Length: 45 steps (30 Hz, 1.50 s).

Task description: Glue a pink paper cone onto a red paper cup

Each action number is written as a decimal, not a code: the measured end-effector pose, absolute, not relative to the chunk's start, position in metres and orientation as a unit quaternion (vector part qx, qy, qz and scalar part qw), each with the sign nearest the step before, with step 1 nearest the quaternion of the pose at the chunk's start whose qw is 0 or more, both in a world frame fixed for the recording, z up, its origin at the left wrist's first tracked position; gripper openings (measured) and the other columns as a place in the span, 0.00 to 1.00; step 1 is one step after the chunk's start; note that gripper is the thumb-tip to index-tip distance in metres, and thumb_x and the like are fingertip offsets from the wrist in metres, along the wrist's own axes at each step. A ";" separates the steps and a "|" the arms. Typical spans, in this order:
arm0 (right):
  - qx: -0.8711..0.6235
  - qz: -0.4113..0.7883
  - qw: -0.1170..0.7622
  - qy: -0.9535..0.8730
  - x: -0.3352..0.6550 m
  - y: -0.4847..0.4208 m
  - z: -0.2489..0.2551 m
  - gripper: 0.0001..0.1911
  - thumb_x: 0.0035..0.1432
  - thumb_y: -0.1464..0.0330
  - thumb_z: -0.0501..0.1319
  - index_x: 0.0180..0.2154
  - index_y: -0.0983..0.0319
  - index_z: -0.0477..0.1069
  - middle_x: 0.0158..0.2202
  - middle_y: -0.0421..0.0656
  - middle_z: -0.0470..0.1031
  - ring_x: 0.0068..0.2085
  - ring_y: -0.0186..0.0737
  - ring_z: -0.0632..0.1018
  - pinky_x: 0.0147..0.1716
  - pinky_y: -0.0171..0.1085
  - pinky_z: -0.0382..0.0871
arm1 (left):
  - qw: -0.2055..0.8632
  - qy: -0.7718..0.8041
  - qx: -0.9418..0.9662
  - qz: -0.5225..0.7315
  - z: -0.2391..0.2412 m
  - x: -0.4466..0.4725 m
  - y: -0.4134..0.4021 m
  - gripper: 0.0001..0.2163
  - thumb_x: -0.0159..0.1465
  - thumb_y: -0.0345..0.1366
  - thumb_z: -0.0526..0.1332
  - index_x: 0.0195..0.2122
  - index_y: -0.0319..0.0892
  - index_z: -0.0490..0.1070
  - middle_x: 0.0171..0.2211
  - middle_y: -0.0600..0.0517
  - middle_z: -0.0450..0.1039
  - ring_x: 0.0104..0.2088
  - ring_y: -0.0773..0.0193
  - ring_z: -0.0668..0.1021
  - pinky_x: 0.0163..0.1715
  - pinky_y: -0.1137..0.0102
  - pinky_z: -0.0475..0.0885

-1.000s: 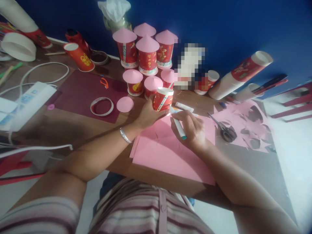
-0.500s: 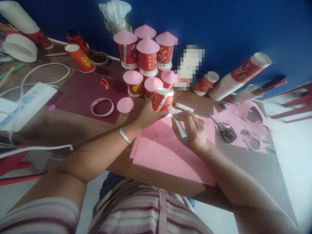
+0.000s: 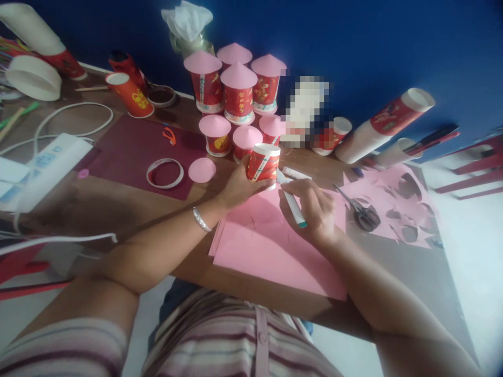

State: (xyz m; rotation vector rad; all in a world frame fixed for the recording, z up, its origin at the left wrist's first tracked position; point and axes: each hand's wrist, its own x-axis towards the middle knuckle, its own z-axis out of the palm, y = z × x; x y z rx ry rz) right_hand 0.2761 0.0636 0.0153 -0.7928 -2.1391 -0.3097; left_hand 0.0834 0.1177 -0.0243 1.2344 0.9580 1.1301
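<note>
My left hand (image 3: pixel 241 183) is wrapped round a red paper cup (image 3: pixel 264 161) with a pale rim, holding it slightly tilted above the pink paper sheets (image 3: pixel 271 241). In my right hand (image 3: pixel 314 207) is a white marker with a teal end (image 3: pixel 293 204), gripped like a pen. Its tip is close to the lower right side of the cup; whether it touches I cannot tell. Behind the cup stand several red cups with pink cone tops (image 3: pixel 238 97). A small pink paper cone (image 3: pixel 202 170) lies left of my left hand.
Scissors (image 3: pixel 365 215) and cut pink scraps (image 3: pixel 412 204) lie to the right. A white ring (image 3: pixel 165 174) rests on a dark red sheet (image 3: pixel 126 141) at left, near a white cable (image 3: pixel 74 104). Stacked paper cups (image 3: pixel 385 125) lean at the back right.
My right hand and the marker have shifted slightly right, away from the cup. My left hand still holds the cup in nearly the same place.
</note>
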 end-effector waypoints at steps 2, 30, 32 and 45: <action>-0.319 -0.117 0.405 -0.849 0.277 0.063 0.017 0.14 0.67 0.78 0.61 0.52 0.62 0.69 0.39 0.46 0.80 0.39 0.41 0.82 0.35 0.37 0.77 | 0.575 0.393 0.530 0.484 -0.025 0.083 0.118 0.33 0.49 0.48 0.81 0.51 0.44 0.69 0.50 0.46 0.80 0.52 0.51 0.82 0.54 0.56 0.77; -0.312 -0.136 0.411 -0.846 0.273 0.063 0.017 0.15 0.67 0.79 0.61 0.53 0.61 0.68 0.36 0.43 0.79 0.35 0.39 0.81 0.31 0.36 0.75 | 0.582 0.384 0.533 0.479 -0.027 0.083 0.117 0.36 0.49 0.51 0.80 0.54 0.43 0.69 0.50 0.45 0.79 0.53 0.48 0.81 0.56 0.52 0.76; -0.308 -0.130 0.410 -0.849 0.272 0.063 0.016 0.15 0.66 0.79 0.61 0.52 0.62 0.68 0.36 0.44 0.79 0.36 0.39 0.81 0.32 0.36 0.76 | 0.584 0.383 0.528 0.484 -0.030 0.083 0.119 0.37 0.48 0.52 0.81 0.54 0.43 0.69 0.50 0.45 0.79 0.52 0.50 0.81 0.55 0.54 0.76; -0.292 -0.115 0.407 -0.858 0.270 0.059 0.013 0.14 0.65 0.79 0.62 0.51 0.64 0.69 0.36 0.46 0.79 0.37 0.42 0.81 0.33 0.37 0.77 | 0.584 0.393 0.521 0.482 -0.032 0.083 0.120 0.35 0.46 0.48 0.81 0.50 0.43 0.69 0.45 0.48 0.78 0.46 0.56 0.80 0.47 0.61 0.76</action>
